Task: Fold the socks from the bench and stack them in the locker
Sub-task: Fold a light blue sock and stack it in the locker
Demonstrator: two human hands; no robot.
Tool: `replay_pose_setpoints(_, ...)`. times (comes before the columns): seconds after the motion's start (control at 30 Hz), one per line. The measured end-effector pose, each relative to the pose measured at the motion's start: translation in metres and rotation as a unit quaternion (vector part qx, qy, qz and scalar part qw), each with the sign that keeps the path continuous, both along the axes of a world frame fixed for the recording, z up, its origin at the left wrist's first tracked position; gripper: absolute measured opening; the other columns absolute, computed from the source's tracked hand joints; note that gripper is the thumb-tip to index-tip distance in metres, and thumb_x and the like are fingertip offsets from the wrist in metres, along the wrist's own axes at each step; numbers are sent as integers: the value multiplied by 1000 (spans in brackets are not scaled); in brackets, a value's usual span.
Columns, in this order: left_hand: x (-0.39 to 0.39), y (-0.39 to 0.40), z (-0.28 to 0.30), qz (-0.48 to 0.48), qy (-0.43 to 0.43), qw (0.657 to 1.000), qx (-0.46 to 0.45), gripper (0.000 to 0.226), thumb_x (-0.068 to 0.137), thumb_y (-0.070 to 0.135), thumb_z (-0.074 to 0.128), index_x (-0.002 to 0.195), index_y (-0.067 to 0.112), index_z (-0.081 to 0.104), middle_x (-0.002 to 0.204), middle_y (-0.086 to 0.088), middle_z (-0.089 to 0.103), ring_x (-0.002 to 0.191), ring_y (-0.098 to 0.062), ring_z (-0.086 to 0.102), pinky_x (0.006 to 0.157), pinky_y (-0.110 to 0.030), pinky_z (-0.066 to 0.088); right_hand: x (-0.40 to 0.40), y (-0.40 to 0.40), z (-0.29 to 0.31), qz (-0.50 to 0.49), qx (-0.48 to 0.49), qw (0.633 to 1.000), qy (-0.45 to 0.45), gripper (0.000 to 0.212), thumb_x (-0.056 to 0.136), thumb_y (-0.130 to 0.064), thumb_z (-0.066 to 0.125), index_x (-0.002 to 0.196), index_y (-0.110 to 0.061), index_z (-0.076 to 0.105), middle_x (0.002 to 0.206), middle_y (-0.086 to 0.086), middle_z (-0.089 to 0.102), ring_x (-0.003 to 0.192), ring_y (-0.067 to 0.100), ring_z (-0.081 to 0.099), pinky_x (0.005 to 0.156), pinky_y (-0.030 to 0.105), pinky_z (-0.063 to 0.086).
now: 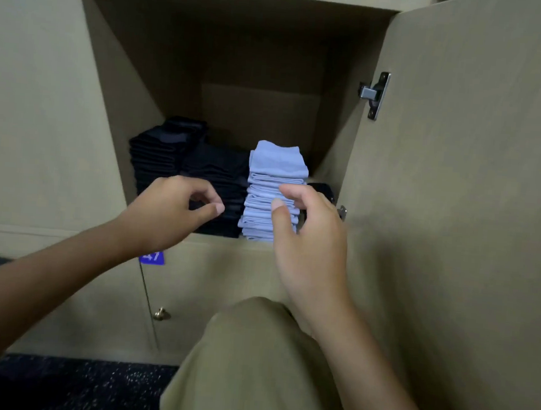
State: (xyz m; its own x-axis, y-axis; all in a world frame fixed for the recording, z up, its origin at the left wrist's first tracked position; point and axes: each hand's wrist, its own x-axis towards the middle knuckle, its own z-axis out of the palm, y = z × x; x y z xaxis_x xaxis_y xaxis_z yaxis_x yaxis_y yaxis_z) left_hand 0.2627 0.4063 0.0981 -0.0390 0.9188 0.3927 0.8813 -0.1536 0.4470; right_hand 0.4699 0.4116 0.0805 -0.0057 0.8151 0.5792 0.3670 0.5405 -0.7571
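A tall stack of folded light blue socks [273, 179] stands at the front right of the open locker [242, 57]. Two stacks of folded dark socks [188, 162] fill the space to its left. My left hand [171, 210] hovers in front of the dark stacks with loosely curled fingers and holds nothing. My right hand [305, 233] is just in front of the blue stack, fingers loosely bent near its right side, with nothing held. Whether the fingers touch the stack is unclear. The bench is not in view.
The locker door [458, 187] stands open at the right, with a metal hinge [376, 95]. Below is a closed locker with a brass knob [160, 313] and a blue number tag [151, 257]. My knee in olive trousers [250, 365] is near the lower door. Dark speckled floor lies below.
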Motion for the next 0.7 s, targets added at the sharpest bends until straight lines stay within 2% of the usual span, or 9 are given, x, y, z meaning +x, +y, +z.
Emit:
replay_pose_setpoints(0.07, 2, -26, -4, 14, -20, 1000, -2, 11, 96, 36, 67, 88, 32, 73, 84, 20, 71, 86, 13, 61, 68, -8, 38, 10, -31, -1, 18, 2, 1000, 1, 23, 96, -33, 54, 114, -28, 68, 114, -19, 67, 114, 8, 58, 96, 41, 51)
replay_pose_setpoints(0.13, 6, -49, -7, 26, -40, 999, 2, 11, 95, 36, 68, 86, 32, 73, 82, 17, 73, 82, 10, 63, 67, -14, 41, 23, -59, -1, 35, 11, 999, 3, 20, 98, -31, 56, 114, -30, 67, 112, -21, 66, 114, 5, 58, 95, 41, 52)
replay_pose_setpoints(0.33, 28, -109, -5, 38, -66, 997, -11, 13, 96, 35, 68, 86, 29, 73, 84, 8, 74, 82, -18, 69, 70, -29, 52, 65, -120, 1, 62, 53, 996, -23, 20, 100, -23, 61, 117, -27, 68, 114, -18, 67, 112, 4, 59, 97, 33, 50)
replay_pose_setpoints(0.43, 44, -132, -13, 44, -65, 997, -17, 14, 97, 37, 67, 88, 27, 73, 85, 6, 73, 88, -15, 67, 82, -36, 52, 89, -146, 1, 69, 83, 993, -48, 21, 100, -22, 60, 120, -24, 68, 115, -17, 67, 113, 4, 60, 98, 25, 45)
replay_pose_setpoints(0.57, 72, -149, -27, 43, -74, 996, -16, 14, 96, 38, 67, 90, 28, 73, 86, 10, 73, 87, -8, 67, 81, -31, 52, 122, -178, 1, 41, 161, 982, -93, 23, 100, -22, 58, 120, -20, 69, 114, -13, 68, 112, 5, 58, 98, 12, 38)
replay_pose_setpoints(0.63, 86, -156, -33, 34, -84, 996, -10, 13, 96, 37, 68, 87, 28, 73, 83, 10, 73, 84, -6, 67, 77, -28, 51, 139, -190, 0, 18, 209, 972, -106, 23, 99, -21, 58, 118, -19, 70, 114, -11, 68, 116, 8, 55, 103, 19, 39)
replay_pose_setpoints(0.7, 97, -160, -36, 26, -90, 996, -8, 14, 95, 35, 69, 85, 27, 73, 80, 9, 72, 81, -7, 66, 76, -31, 51, 153, -197, -3, -19, 266, 958, -107, 24, 97, -19, 60, 118, -17, 71, 125, -6, 67, 129, 15, 49, 111, 32, 36)
